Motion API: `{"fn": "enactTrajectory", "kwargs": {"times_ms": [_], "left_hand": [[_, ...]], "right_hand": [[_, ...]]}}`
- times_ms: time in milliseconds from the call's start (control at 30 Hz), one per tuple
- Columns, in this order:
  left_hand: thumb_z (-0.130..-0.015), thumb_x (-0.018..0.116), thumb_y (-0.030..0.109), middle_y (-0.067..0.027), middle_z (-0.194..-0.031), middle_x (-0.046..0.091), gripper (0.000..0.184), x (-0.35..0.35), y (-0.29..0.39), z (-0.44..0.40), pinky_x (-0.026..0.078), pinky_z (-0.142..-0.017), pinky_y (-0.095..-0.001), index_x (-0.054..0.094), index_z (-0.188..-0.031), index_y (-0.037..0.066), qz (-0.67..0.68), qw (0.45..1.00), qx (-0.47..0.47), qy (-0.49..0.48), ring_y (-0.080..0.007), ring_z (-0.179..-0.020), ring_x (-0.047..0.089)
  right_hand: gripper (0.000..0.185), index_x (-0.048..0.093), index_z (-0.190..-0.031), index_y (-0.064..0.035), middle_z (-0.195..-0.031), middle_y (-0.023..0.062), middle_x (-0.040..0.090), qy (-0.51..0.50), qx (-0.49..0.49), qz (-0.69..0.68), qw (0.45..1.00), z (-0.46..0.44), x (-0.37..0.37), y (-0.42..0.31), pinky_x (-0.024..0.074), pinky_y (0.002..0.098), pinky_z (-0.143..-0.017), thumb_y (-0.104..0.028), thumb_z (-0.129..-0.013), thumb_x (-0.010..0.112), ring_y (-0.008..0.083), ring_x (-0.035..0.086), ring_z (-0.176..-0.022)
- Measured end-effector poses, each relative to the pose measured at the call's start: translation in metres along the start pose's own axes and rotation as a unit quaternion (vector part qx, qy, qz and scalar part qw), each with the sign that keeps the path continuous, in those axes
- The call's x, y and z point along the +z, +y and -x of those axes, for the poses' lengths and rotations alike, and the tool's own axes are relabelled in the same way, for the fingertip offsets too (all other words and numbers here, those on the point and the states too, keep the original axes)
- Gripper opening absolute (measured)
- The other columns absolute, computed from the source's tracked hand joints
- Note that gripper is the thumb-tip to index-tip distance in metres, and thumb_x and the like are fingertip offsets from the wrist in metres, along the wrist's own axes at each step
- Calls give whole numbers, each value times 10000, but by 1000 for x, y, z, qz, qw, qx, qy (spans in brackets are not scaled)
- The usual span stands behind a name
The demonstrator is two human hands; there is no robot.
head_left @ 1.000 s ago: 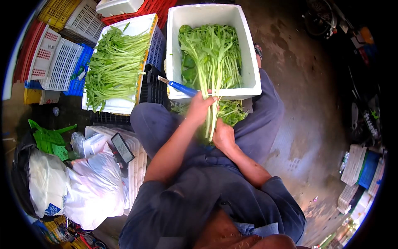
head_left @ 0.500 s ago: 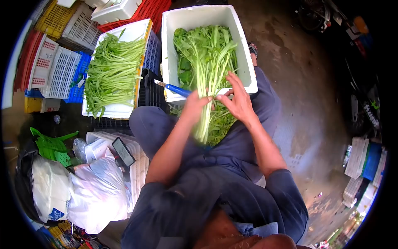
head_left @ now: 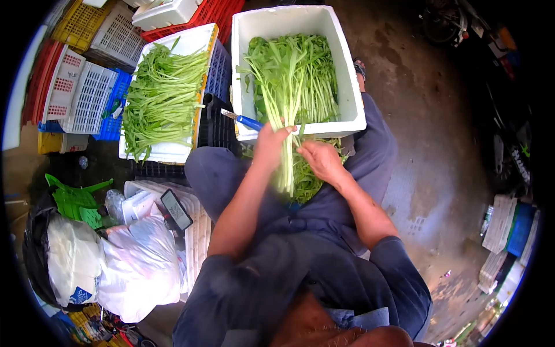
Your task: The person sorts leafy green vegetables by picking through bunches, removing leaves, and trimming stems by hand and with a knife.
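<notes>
L hand [head_left: 270, 147] – gripping long-stemmed, pale-green leafy bunch [head_left: 287, 165] plus blue-handled metal blade [head_left: 250, 122], prob. aligning stems; leafy tops overhanging white rectangular foam box [head_left: 348, 87]. R hand [head_left: 325, 161] – curling beside stems, can't tell if holding any.

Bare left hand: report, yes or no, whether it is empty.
No; the left hand is closed around a bunch of long, pale-green leafy stems.
</notes>
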State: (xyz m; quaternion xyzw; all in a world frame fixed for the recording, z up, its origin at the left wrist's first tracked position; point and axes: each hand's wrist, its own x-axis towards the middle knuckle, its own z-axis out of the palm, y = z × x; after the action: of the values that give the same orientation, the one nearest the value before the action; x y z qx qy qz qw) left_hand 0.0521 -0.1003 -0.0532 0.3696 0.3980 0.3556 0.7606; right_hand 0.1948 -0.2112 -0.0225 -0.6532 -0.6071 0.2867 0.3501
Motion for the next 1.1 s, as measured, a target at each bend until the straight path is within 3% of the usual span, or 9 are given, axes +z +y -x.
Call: {"fn": "enactTrajectory", "kwargs": {"times_ms": [67,300,433,533,600,800,833,967,1100], "left_hand": [[-907,636,23,-130,-987,695,346,-3,-2,-1,556,-630,-308,556,-1239,-34,5,1000,-3,11,-178,-724,650],[-927,631,89,-99,-913,690,230,-11,17,-5,565,-605,-329,620,-1134,-10,77,996,-34,30,-180,-706,656],[-932,614,141,-110,-828,675,273,-14,22,1,559,-602,-336,653,-1119,-55,57,997,-39,-28,-202,-687,651],[-930,616,146,-122,-838,684,304,-19,18,1,558,-620,-329,657,-1136,-74,48,995,-39,-82,-211,-682,655],[-929,621,152,-129,-854,692,306,-16,20,4,560,-626,-324,663,-1132,-74,41,993,-39,-103,-210,-685,659],[-896,645,164,-105,-883,712,306,-2,32,17,565,-631,-310,682,-1114,-48,44,988,-81,-125,-179,-672,658],[-903,608,146,-120,-901,714,311,-5,31,16,568,-652,-334,663,-1131,-57,29,989,-82,-122,-192,-683,656],[-920,584,129,-122,-918,717,292,-5,26,12,571,-670,-358,649,-1133,-61,-34,989,-103,-104,-192,-683,649],[-910,639,122,-87,-780,687,210,-7,21,5,533,-568,-299,679,-1042,-36,-31,993,-97,-63,-166,-613,642]], "right_hand": [[132,661,-932,-42,-840,203,647,-33,-24,29,999,12,4,-2,497,488,-662,-149,-962,589,438,625,-769],[190,662,-1001,-41,-931,200,676,-227,-35,97,968,76,22,21,522,500,-715,-206,-906,667,426,660,-850],[585,552,-1334,14,-1356,268,561,-140,67,103,982,40,-22,-3,525,456,-927,-278,-870,759,439,618,-1149],[542,542,-1353,19,-1410,248,541,91,-3,93,992,3,-37,-1,550,419,-855,-184,-891,740,403,672,-1001],[522,537,-1350,36,-1401,275,544,138,-7,30,990,-22,-47,-16,532,457,-929,-199,-915,701,440,636,-1112],[422,557,-1315,17,-1075,259,675,12,23,-106,994,-61,-35,-1,525,439,-763,-174,-945,623,419,650,-801],[292,611,-1195,-2,-895,233,670,7,49,-56,997,-57,-35,-11,515,470,-724,-178,-962,590,425,654,-791],[153,651,-955,-33,-842,227,666,35,-28,4,999,-37,-18,-4,500,515,-700,-161,-972,568,449,646,-811],[153,657,-986,-29,-877,233,674,-64,-14,121,990,-20,-29,5,505,515,-718,-155,-964,573,443,651,-831]]}}
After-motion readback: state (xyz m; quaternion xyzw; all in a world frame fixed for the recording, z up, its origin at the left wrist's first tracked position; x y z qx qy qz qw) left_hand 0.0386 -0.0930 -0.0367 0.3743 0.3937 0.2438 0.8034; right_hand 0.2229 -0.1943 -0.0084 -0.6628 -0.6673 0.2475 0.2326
